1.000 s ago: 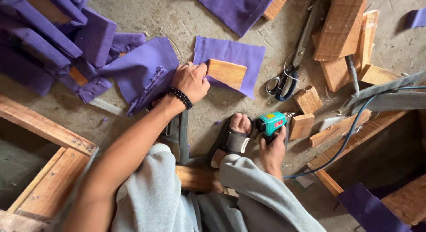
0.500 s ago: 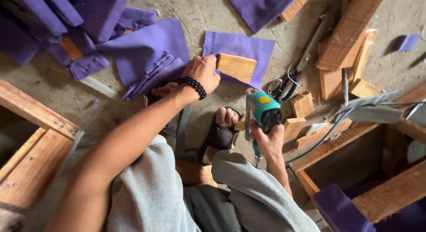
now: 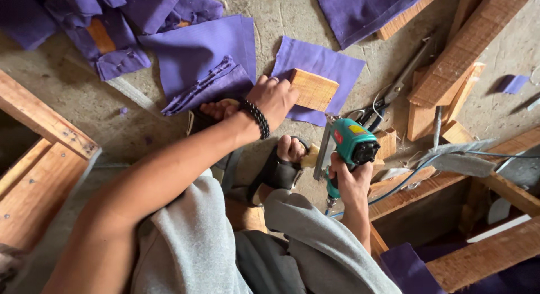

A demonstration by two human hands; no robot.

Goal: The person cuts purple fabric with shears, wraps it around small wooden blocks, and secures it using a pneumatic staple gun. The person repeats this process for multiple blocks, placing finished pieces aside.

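Two hands busy: my left hand (image 3: 277,100) presses a wood block (image 3: 314,90) onto the purple cloth (image 3: 320,63) on the floor (image 3: 112,108), my right hand (image 3: 350,184) is wrapped around a green staple gun (image 3: 351,145), I think, just beside my foot (image 3: 289,150).

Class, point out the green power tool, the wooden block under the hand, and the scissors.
green power tool (image 3: 353,142), head view, on its body.
wooden block (image 3: 315,90), head view, on its top face.
scissors (image 3: 376,111), head view, near the handles.
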